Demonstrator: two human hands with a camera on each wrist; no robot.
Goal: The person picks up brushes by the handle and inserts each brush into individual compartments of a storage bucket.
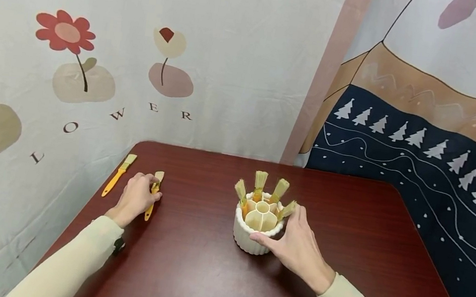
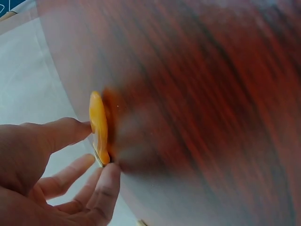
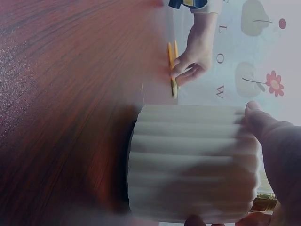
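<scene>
On the left of the table, my left hand [image 1: 137, 196] pinches a paintbrush [image 1: 149, 212] with a yellow handle and pale bristles. The left wrist view shows the thumb on one side of the brush's handle [image 2: 98, 113] and the fingertips on the other. My right hand [image 1: 301, 244] grips a white, ribbed brush holder [image 1: 248, 239] by its right side, thumb at the near rim; its other fingers are partly hidden behind. Several bristle-up brushes [image 1: 261, 179] stand in the holder's outer compartments. The ribbed wall [image 3: 193, 160] fills much of the right wrist view.
Left of my left hand, a second yellow-handled paintbrush [image 1: 113, 181] lies near the left edge of the dark red table [image 1: 191, 263]. Behind the table hang a pale flower-print cloth [image 1: 239, 68] and a navy cloth with white trees [image 1: 432, 184].
</scene>
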